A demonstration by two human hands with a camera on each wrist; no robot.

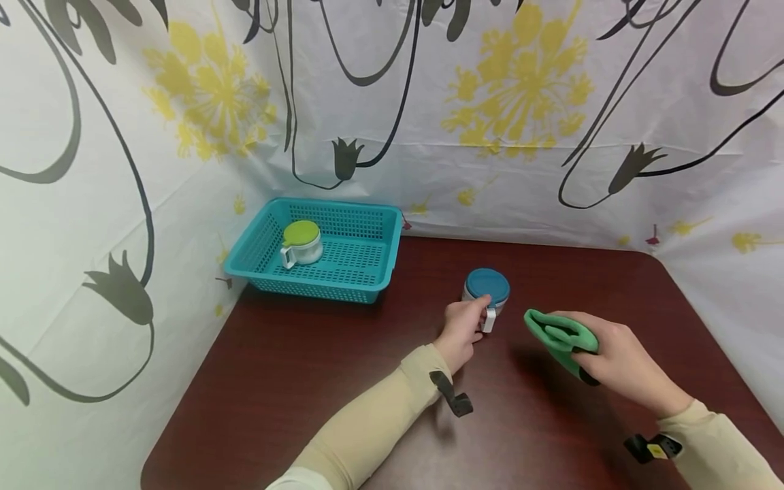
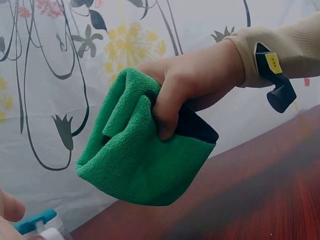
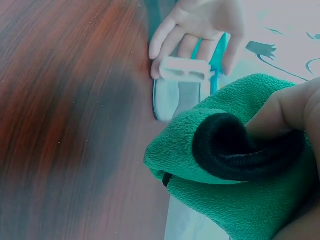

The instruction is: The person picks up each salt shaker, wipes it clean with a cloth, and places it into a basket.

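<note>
A clear jar with a blue lid point(image 1: 487, 284) and a white handle stands on the table. My left hand point(image 1: 461, 330) is at this handle point(image 3: 185, 69), its thumb by the lid's edge. In the right wrist view the left palm shows, with loosely spread fingers around the handle and not closed on it. To the right, my right hand point(image 1: 618, 357) grips a folded green cloth point(image 2: 145, 155) with dark edging, held above the table. The thumb presses into the cloth's fold, while the other fingers are mostly hidden.
At the back left stands a turquoise plastic basket point(image 1: 331, 294). Inside it sits a similar jar with a green lid point(image 1: 301, 233) and white handle. The dark red wooden table point(image 1: 294, 381) meets a patterned white curtain point(image 1: 392, 122) at the back and sides.
</note>
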